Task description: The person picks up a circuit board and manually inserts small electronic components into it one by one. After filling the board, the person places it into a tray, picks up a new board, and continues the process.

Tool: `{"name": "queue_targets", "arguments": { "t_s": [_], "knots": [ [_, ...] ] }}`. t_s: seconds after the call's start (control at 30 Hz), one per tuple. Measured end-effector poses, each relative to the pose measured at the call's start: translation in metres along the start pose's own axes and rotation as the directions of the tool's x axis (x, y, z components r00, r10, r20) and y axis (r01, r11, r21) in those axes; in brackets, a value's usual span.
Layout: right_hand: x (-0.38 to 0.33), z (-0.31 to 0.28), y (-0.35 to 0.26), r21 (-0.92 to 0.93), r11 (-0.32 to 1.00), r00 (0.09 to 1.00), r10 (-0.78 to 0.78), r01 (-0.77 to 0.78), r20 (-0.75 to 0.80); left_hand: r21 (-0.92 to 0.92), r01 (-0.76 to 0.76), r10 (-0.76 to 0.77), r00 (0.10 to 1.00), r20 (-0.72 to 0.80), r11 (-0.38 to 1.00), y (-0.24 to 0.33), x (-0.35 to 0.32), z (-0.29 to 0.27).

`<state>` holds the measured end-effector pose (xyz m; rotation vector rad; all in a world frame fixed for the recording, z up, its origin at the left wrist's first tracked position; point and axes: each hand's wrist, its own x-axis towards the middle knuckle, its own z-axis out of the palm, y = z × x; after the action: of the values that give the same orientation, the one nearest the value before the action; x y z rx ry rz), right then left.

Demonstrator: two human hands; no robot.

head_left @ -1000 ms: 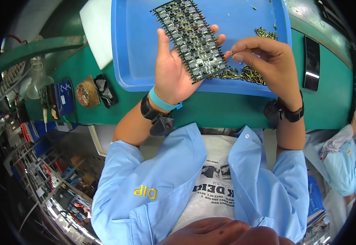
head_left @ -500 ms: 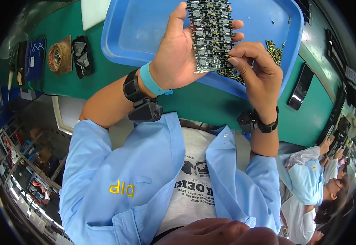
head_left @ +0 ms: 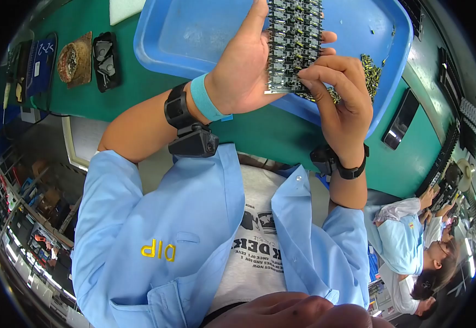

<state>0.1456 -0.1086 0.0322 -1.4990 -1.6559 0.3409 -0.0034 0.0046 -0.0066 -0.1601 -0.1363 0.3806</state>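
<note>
A dark circuit board panel [head_left: 294, 46], long and toothed along both sides, lies across my left hand [head_left: 244, 74], whose thumb runs along its left edge while fingertips show past the right edge. My right hand [head_left: 339, 90] is pinched at the panel's lower right part; whatever sits between thumb and forefinger is too small to make out. Small yellowish parts stand in places on the panel. Below both hands is a blue plastic tray [head_left: 180, 46], with a heap of small black-and-yellow components [head_left: 370, 76] in its right side, partly hidden by my right hand.
The tray rests on a green work table [head_left: 238, 134]. Right of it lies a black phone [head_left: 401, 118]. To the left are a black case [head_left: 106, 61], a round brown coil-like item [head_left: 74, 61] and a blue pouch [head_left: 41, 64]. Co-workers [head_left: 407, 240] sit at the far right.
The panel and my left hand have shifted slightly right and up in view. My right fingers have moved a little left along the panel's lower end, still pinched.
</note>
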Motion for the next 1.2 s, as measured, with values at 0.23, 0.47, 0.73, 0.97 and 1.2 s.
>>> {"name": "queue_targets", "arguments": {
  "t_s": [0.23, 0.47, 0.73, 0.97, 1.2],
  "knots": [
    [0.002, -0.004, 0.003, -0.118, 0.988, 0.995, -0.091, 0.096, 0.046, -0.004, 0.024, -0.024, 0.999, 0.025, 1.000, -0.001, 0.001, 0.004],
    [0.002, -0.009, 0.005, -0.142, 0.977, 0.986, -0.150, 0.160, 0.080, 0.413, 0.137, 0.094, 0.865, -0.492, 0.900, -0.009, 0.006, 0.030],
    [0.001, -0.011, 0.014, -0.079, 0.982, 0.984, -0.170, 0.174, 0.045, 0.370, 0.136, 0.063, 0.876, -0.478, 0.919, -0.006, 0.004, 0.028],
    [-0.005, -0.011, 0.014, 0.166, 0.985, 0.995, -0.026, 0.042, -0.099, -0.080, 0.121, -0.114, 0.990, 0.083, 0.989, 0.003, -0.003, -0.009],
    [-0.007, -0.012, 0.015, 0.134, 0.989, 0.994, -0.047, 0.060, -0.100, 0.373, 0.164, 0.087, 0.817, -0.570, 0.913, -0.012, 0.011, 0.043]
  ]
}}
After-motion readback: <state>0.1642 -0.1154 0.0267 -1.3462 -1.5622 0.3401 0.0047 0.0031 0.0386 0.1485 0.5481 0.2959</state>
